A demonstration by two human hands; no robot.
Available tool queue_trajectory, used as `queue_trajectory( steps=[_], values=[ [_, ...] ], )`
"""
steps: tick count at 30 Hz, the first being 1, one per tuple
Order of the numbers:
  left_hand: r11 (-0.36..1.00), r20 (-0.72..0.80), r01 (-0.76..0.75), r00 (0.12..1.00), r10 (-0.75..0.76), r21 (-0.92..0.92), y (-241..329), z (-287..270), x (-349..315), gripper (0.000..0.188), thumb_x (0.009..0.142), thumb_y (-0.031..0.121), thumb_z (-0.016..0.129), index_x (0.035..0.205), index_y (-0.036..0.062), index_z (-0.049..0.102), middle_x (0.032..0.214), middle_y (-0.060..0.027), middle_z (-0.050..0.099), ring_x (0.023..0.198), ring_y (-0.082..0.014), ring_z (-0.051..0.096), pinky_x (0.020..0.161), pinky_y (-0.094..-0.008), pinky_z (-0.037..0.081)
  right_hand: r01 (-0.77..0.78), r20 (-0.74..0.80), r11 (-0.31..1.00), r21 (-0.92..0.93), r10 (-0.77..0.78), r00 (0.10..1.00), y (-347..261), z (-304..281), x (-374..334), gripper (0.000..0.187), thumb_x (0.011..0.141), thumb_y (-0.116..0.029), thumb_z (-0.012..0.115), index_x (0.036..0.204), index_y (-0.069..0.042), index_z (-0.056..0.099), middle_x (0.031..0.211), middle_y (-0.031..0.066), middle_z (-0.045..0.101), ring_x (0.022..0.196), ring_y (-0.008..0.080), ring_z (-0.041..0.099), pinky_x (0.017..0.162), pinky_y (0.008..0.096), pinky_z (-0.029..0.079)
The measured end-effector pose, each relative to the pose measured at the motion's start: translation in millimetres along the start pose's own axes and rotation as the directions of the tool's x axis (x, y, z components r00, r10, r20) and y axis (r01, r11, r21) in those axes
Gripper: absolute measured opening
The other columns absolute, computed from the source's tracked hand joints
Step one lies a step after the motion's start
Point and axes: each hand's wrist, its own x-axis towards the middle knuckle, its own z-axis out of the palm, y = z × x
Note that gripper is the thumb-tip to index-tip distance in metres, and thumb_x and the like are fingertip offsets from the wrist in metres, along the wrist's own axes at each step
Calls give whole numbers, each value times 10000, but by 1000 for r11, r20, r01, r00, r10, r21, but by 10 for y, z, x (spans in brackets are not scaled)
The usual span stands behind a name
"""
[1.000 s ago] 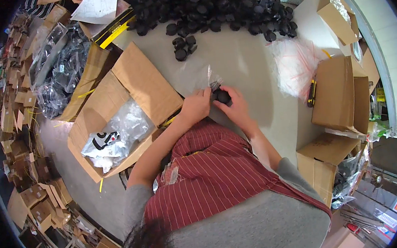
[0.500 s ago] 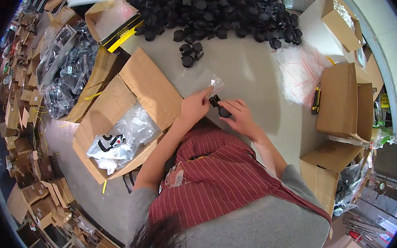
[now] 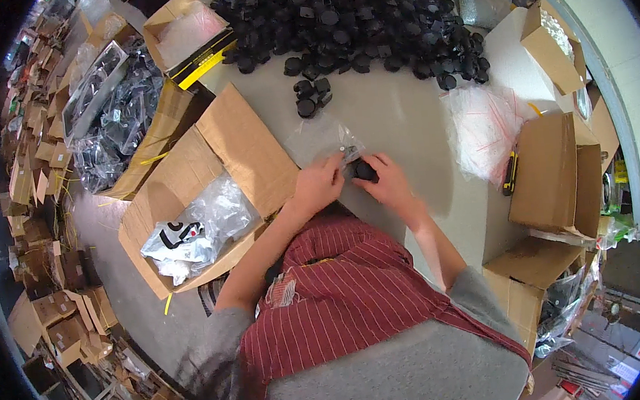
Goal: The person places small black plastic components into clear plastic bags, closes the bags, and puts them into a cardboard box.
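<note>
My left hand (image 3: 320,183) is closed on the edge of a small clear plastic bag (image 3: 328,135), which lies over the grey tabletop (image 3: 404,118) just beyond the fingers. Close beside it, my right hand (image 3: 391,182) grips a small black part with a rounded end (image 3: 363,170) at the bag's near end. Fingers and shiny film partly hide the part, so I cannot tell how far inside the bag it is. A little farther off lie a few similar black parts (image 3: 312,97), apart from a large heap of them (image 3: 344,25) at the back.
An opened carton (image 3: 248,145) holding plastic bags stands at my left. Behind it, another box (image 3: 147,150) is full of bagged dark parts. On the right lie a stack of clear bags (image 3: 484,131), a yellow-and-black cutter (image 3: 511,173) and several cartons (image 3: 543,175).
The black part has moved from in front of my right hand to the bag's near end. Both hands have shifted slightly, and the bag now drapes over the part.
</note>
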Motion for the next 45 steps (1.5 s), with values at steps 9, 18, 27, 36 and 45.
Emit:
queue_trajectory(
  steps=[9, 18, 27, 36, 45],
  values=[
    [998, 5, 14, 1000, -15, 67, -179, 181, -48, 451, 856, 155, 602, 1291, 63, 522, 862, -159, 666, 768, -362, 655, 643, -474, 531, 151, -35, 973, 177, -147, 989, -127, 84, 37, 479, 815, -44, 661, 1276, -63, 533, 1308, 178, 527, 1137, 372, 572, 938, 410, 496],
    [998, -29, 70, 997, -70, 3, -23, 36, -121, 385, 849, 156, 589, 1209, 56, 498, 834, -168, 662, 709, -371, 656, 585, -484, 517, 277, 132, 960, -31, -270, 954, -132, -2, 117, 556, 824, -108, 682, 1351, -99, 505, 1423, 93, 486, 1199, 334, 564, 892, 392, 530],
    [999, -93, 46, 995, -45, 8, -107, 44, -83, 289, 850, 158, 590, 1103, 53, 496, 811, -186, 663, 716, -379, 663, 580, -486, 519, 242, 34, 956, -166, -239, 970, -244, 116, 100, 536, 835, -156, 695, 1342, -97, 532, 1241, 106, 563, 1049, 327, 607, 792, 392, 541],
    [980, 7, 185, 983, -185, -72, -135, 124, -85, 324, 852, 186, 594, 1130, 52, 497, 786, -193, 658, 661, -408, 644, 585, -509, 511, -46, -42, 857, 514, 79, 996, -310, 292, 97, 381, 876, -131, 709, 1241, -70, 617, 1102, 108, 627, 977, 180, 603, 847, 309, 483],
    [963, 19, 256, 967, -256, -79, -54, 22, -82, 305, 856, 177, 592, 1116, 59, 487, 788, -153, 663, 685, -362, 661, 583, -486, 507, 7, -93, 995, -96, -16, 996, -185, 371, 104, 460, 868, -252, 716, 1252, -70, 541, 1058, 187, 669, 926, 386, 651, 727, 449, 516]
  ],
)
